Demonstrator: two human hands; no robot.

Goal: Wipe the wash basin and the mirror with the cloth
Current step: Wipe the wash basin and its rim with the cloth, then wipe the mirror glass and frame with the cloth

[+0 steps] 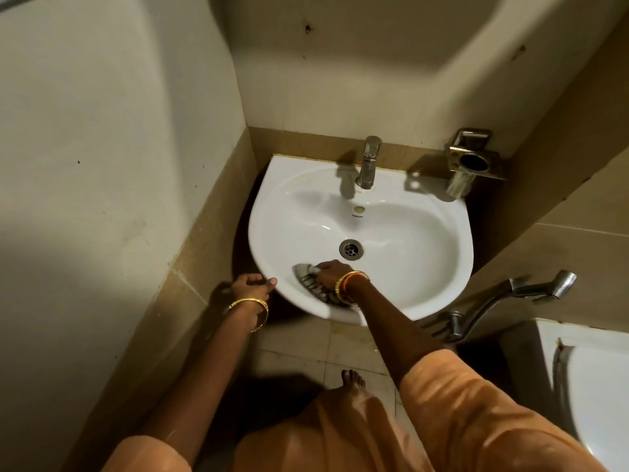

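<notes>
Cloth in the wash basin, near the drain

Right hand [332, 272] presses the patterned cloth [311, 281] on the inner front wall of the wash basin [425, 267], just in front of the drain [351, 248]; its fingers are curled down on the cloth and close together. Left hand [253, 284] grips the front-left rim of the basin, with the thumb on top of the rim and the other fingers curled under it. A risk, in my judgement: the glazed surface can be slippery, so the cloth may slide toward the drain or bunch under the palm, and then part of the bowl stays unwiped. Behind the drain, the tap [369, 163] can be knocked if the wiping goes too far back. Under the overflow hole [359, 209] is a small dark brand mark, too small to read. The mirror is not in view.
</notes>
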